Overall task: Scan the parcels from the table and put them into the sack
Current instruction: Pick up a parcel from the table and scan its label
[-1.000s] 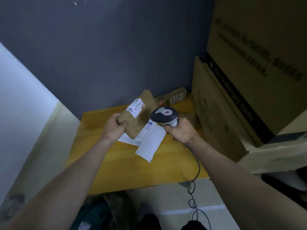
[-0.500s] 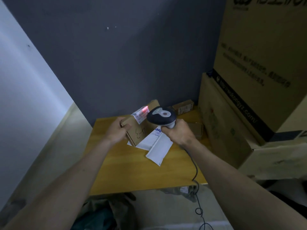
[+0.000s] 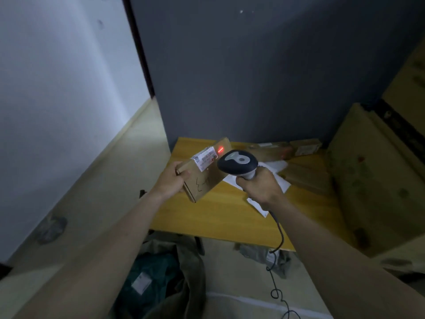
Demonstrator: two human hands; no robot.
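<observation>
head view: my left hand [image 3: 171,181] grips a cardboard parcel [image 3: 204,171] above the table [image 3: 220,217]; my right hand [image 3: 259,187] clenches the scanner [image 3: 238,161], red beam beside its label [image 3: 205,158]. more parcels [image 3: 303,147] wait far right; the sack [image 3: 161,277] lies near, below.

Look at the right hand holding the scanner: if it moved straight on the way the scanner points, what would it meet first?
Probably the flat brown cardboard parcel held by the left hand; the black handheld scanner in the right hand already casts red light near its white label. Depth is uncertain.
</observation>
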